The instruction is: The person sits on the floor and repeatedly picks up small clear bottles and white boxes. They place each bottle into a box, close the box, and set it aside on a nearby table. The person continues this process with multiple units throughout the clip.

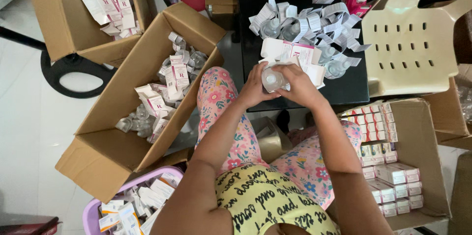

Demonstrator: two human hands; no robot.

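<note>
My left hand (254, 89) and my right hand (298, 86) meet over the near edge of a black table (350, 89), both wrapped around a small clear bottle (272, 78). Just beyond the hands lie white and pink cartons (295, 52), one of them open. Farther back on the table is a heap of clear bottles with folded paper leaflets (307, 23).
An open cardboard box (118, 131) of bottles and cartons stands at my left. A lilac basket (93, 210) of cartons sits below it. At my right a cardboard box (423, 131) holds stacked cartons. A cream plastic chair (413, 38) is at the right.
</note>
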